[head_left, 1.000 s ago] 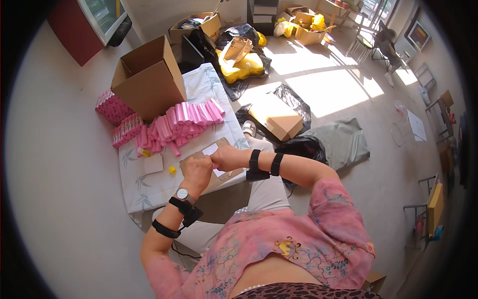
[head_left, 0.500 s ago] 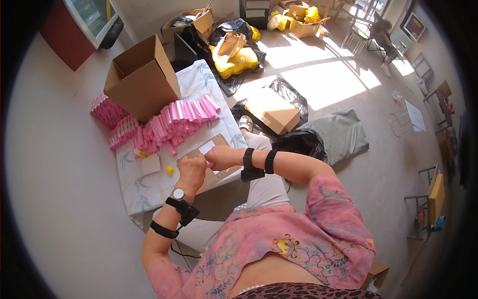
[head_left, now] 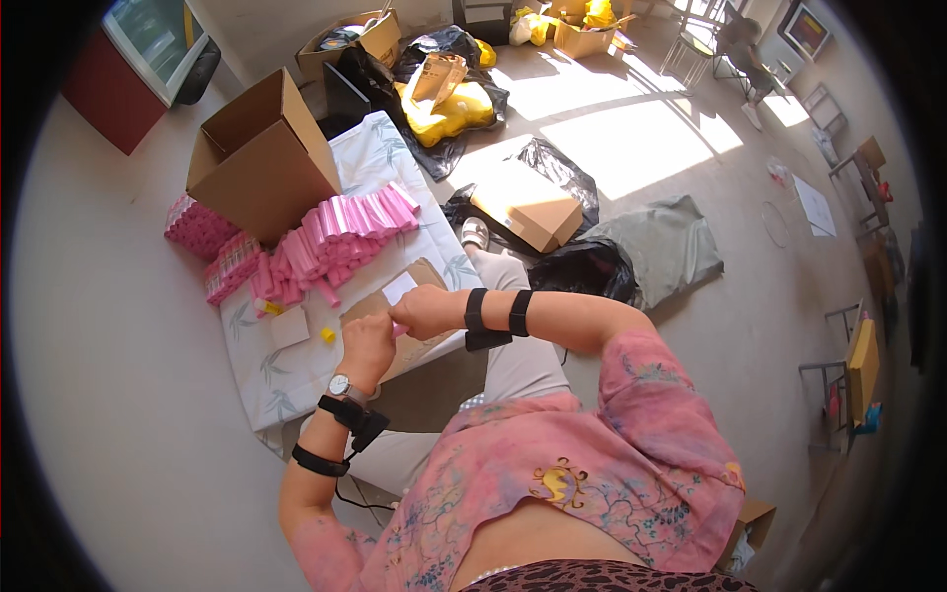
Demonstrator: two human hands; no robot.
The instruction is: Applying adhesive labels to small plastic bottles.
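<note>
Two hands, left hand (head_left: 367, 343) and right hand (head_left: 422, 311), grip one small pink packet (head_left: 399, 330) together over one cardboard sheet (head_left: 419, 276)

My fingers (head_left: 400, 318) pinch a glossy pink plastic pack (head_left: 399, 330) over matt brown cardboard (head_left: 419, 345) (the sheet (head_left: 286, 367) is soft printed cloth).
</note>
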